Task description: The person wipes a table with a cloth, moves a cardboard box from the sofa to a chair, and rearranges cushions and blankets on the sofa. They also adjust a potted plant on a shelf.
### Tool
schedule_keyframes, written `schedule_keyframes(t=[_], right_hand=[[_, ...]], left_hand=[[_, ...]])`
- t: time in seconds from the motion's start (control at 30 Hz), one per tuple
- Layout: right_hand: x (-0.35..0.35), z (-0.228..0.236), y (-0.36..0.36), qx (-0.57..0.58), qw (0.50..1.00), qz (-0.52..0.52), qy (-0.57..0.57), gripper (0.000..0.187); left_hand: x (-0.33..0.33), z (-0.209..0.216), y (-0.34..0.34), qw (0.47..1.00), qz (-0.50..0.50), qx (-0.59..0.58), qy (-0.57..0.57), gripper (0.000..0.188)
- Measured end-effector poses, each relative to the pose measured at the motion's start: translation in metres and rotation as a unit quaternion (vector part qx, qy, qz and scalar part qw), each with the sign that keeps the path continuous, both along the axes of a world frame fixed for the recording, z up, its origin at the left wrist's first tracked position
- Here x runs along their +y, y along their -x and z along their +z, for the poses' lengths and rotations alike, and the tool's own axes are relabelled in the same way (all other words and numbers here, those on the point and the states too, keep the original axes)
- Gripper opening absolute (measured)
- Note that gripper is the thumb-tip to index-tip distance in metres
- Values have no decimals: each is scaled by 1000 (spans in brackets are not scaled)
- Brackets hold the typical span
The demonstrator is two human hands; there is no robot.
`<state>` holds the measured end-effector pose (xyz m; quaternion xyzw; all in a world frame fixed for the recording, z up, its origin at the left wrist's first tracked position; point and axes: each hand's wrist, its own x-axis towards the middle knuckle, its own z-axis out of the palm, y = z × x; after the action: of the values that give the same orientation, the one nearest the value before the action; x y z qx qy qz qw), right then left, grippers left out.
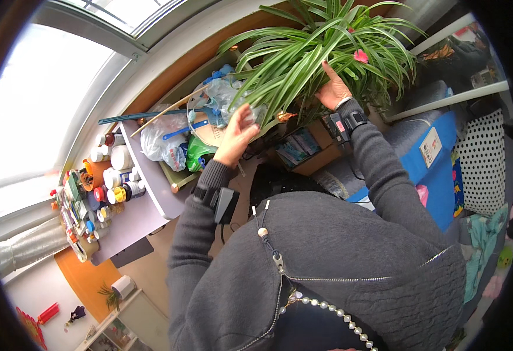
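A large spider plant point(309, 50) with long green-and-white striped leaves spreads across the top of the view, a pink flower point(361, 56) among its leaves. My right hand point(333, 89) is at the plant's front, one finger stretched up against the leaves; its other fingers are partly hidden by foliage. Just below the left leaf tips, my left hand point(239, 136) is raised with fingers apart and nothing visible in them. Both wrists carry dark strapped devices. Behind the left hand lie clear plastic bags point(164, 140) and a green bag point(198, 153).
Several bottles and jars point(119, 175) crowd a pale shelf point(142, 219) on the left by the window. A blue rod point(145, 115) and a thin wooden stick point(168, 109) lie across the bags. Under the plant stands an open box point(320, 137). Blue bags point(434, 169) are at right.
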<state>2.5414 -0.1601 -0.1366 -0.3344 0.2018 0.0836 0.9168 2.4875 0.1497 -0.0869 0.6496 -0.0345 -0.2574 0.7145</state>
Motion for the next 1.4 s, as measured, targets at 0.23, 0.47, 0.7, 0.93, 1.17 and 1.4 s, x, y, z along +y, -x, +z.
schedule_keyframes(t=[0.23,0.47,0.7,0.93,1.17,1.4], right_hand=[[-10,39,18,-24,995,-17,-91,43],[-31,70,59,-79,976,130,-159,63],[-125,40,146,85,971,-55,218,43],[-155,-65,109,109,934,-38,337,44],[-149,-96,64,115,924,4,365,82],[-128,-63,104,151,842,-142,499,49]], left_hand=[[-52,-14,-64,987,-68,-99,-105,83],[-62,38,-43,987,-115,66,95,78],[-3,48,-3,991,-76,113,20,63],[47,35,26,972,21,228,-54,55],[53,36,53,972,7,229,-60,38],[41,19,62,974,-4,224,-41,36]])
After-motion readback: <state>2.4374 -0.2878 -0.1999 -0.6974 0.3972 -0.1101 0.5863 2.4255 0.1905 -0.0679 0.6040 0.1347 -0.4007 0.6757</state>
